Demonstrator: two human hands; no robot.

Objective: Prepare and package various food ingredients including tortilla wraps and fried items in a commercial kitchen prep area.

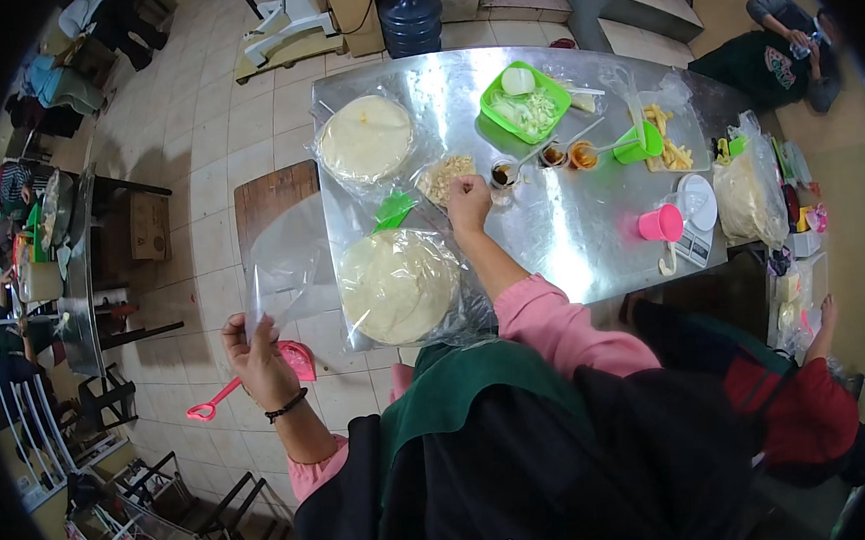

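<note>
My left hand is raised off the table's left side, pinching a clear plastic sheet or bag that hangs over the floor. My right hand has its fingers curled together at the edge of a clear bag of pale crumbs or chopped nuts; whether anything is between the fingertips is hidden. Close to me lies a stack of round flat wrappers on plastic. A second wrapper stack lies farther off in clear plastic. Between the stacks is a bright green item, partly under plastic.
The steel table carries sauce cups with spoons, a green tub of shredded vegetables, a green cup, yellow strips, a pink cup and a scale. A person in red is at my right.
</note>
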